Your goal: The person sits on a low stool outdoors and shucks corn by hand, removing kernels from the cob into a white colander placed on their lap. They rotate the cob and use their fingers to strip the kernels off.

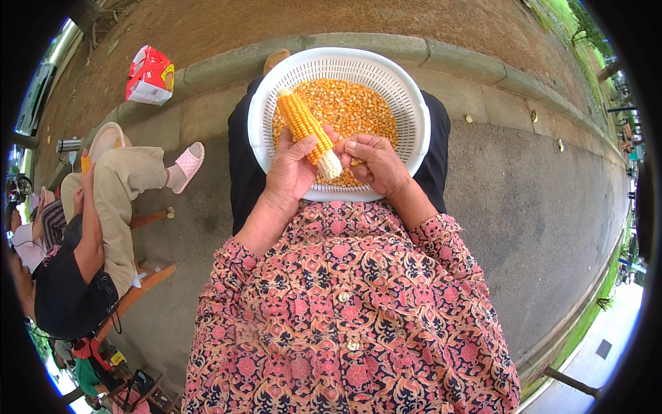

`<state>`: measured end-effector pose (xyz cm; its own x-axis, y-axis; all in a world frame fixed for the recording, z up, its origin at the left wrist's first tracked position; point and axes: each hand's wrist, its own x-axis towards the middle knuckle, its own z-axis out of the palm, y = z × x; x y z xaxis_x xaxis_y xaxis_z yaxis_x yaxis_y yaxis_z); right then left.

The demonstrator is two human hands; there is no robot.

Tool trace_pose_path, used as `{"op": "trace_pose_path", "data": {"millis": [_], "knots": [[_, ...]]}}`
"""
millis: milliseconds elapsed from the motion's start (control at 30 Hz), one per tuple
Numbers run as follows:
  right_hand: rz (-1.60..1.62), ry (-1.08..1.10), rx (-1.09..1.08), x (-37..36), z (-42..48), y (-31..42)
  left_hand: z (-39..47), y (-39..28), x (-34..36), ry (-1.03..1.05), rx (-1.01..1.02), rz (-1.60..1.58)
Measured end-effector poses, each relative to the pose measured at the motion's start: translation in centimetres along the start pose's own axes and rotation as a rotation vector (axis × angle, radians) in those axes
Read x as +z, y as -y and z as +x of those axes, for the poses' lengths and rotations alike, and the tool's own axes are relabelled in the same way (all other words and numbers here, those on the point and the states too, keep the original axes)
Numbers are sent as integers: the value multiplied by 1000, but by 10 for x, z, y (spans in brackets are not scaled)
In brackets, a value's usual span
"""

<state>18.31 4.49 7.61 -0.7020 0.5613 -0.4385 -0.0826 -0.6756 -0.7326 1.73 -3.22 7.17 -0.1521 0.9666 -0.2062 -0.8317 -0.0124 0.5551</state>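
Observation:
My left hand [292, 165] grips an ear of yellow corn [306, 121], tilted with its bare, pale cob end towards me. Most of its kernels are still in rows. Close beside that stripped end is my right hand [373, 159], its fingers curled and the thumb against the index finger. Whether kernels sit inside those fingers is hidden. Both hands are over a white slotted plastic basket [339, 55] resting on my lap. Loose corn kernels [357, 111] cover the basket's bottom.
A red and white bag [150, 77] stands by the concrete curb [217, 67]. To my left, a seated person [111, 181] holds another corn ear near a pale basin [106, 137]. An orange bench [139, 290] is under that person. Paved ground [517, 207] stretches to my right.

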Motion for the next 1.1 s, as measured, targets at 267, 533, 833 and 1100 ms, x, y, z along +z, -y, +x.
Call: {"op": "trace_pose_path", "data": {"millis": [267,533,833,1100], "knots": [[-139,-69,-130,7,-4,6,1,1,-2,-13,55,106],[-178,-85,-166,8,-7,10,1,-8,5,34,36,107],[128,-147,-42,18,-8,17,3,-10,5,8,65,147],[-38,-78,-38,24,-11,12,6,-11,8,-26,114,231]]}}
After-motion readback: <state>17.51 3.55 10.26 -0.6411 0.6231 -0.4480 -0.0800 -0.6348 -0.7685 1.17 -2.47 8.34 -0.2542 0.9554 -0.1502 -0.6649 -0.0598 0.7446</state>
